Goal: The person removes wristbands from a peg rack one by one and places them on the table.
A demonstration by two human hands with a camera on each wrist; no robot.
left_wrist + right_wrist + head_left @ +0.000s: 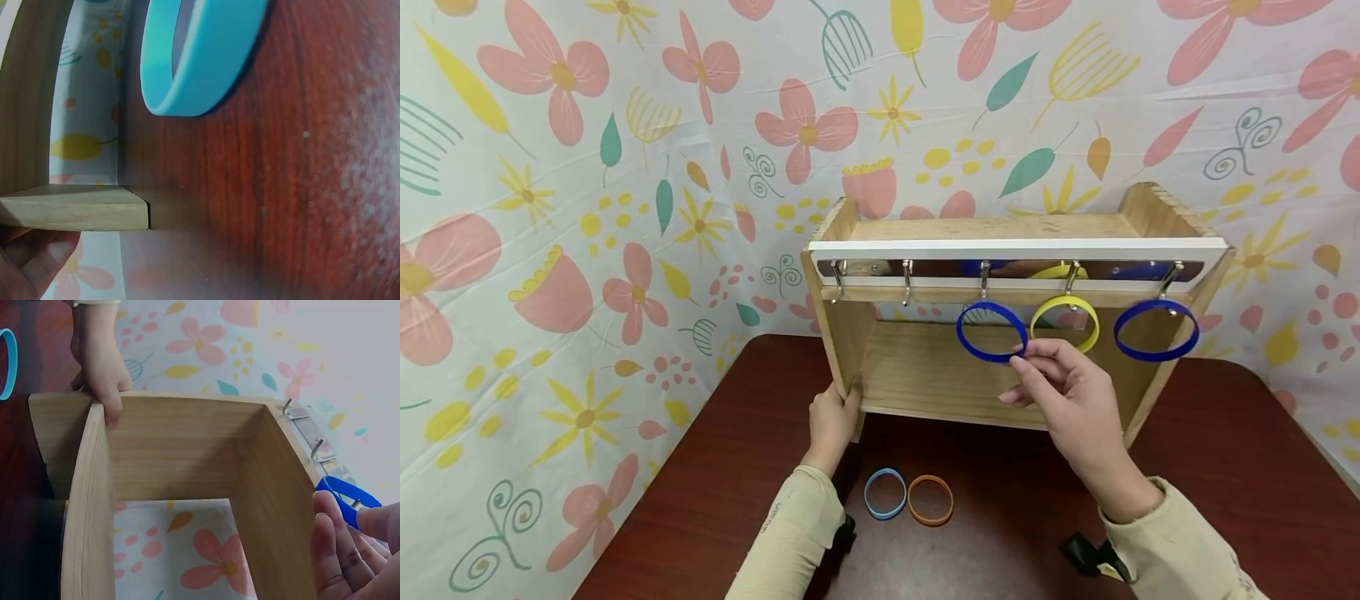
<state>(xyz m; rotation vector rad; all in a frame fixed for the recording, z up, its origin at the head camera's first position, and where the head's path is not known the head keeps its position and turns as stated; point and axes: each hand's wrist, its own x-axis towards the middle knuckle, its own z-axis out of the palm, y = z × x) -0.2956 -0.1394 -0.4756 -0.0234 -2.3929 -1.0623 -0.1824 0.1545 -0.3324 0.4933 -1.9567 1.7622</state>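
My right hand [1078,400] pinches the lower right edge of a blue silicone wristband [961,340] between thumb and fingers. The band's top is at the middle hook [984,279] of a metal hook rail; in the right wrist view a hook tip shows inside the loop. A yellow wristband [1093,333] and another blue wristband [1156,358] hang from the two hooks to the right. My left hand [831,425] grips the lower left side of the wooden shelf [940,367], thumb on the inner face; the left wrist view shows only part of its fingers.
On the dark red table [700,500], a light blue wristband [885,515] and an orange wristband [931,521] lie side by side before the shelf. Two hooks on the left, including the end hook [837,283], hold no band. A flower-patterned cloth [625,167] stands behind.
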